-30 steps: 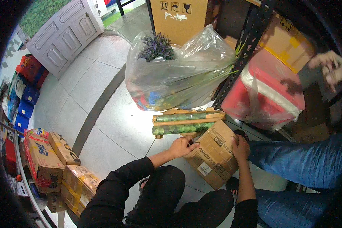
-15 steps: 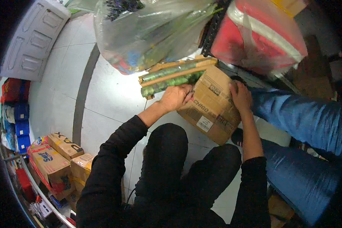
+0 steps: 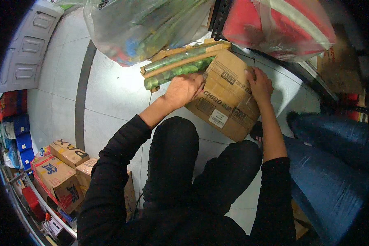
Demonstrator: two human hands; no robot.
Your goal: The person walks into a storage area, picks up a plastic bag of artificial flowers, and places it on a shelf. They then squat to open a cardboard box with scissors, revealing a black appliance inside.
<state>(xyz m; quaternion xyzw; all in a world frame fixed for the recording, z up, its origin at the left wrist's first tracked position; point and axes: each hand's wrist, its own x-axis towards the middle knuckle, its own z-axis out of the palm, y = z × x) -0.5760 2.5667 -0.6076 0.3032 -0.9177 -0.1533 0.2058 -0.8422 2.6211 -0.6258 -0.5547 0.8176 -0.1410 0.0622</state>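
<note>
A brown cardboard box (image 3: 229, 98), printed and bearing a white label, stands tilted on the floor in front of my knees. My left hand (image 3: 186, 89) is closed at its left upper edge, the fingertips partly hidden against the cardboard. On the opposite side, my right hand (image 3: 260, 87) grips the right edge, thumb and fingers bent over it. Just beyond my left hand lies a flat cardboard tray (image 3: 172, 69) holding long rolls of clear-wrapped green material (image 3: 180, 74).
A big clear plastic bag (image 3: 147, 30) and a wrapped red bundle (image 3: 279, 28) stand at the far side. Another person's jeans-clad legs (image 3: 328, 160) are at the right. Several cartons (image 3: 55, 176) are stacked at left, near a white panelled door (image 3: 28, 45).
The other person's far leg has shifted right, away from the box. Both my hands stay on the box while the whole view has moved slightly.
</note>
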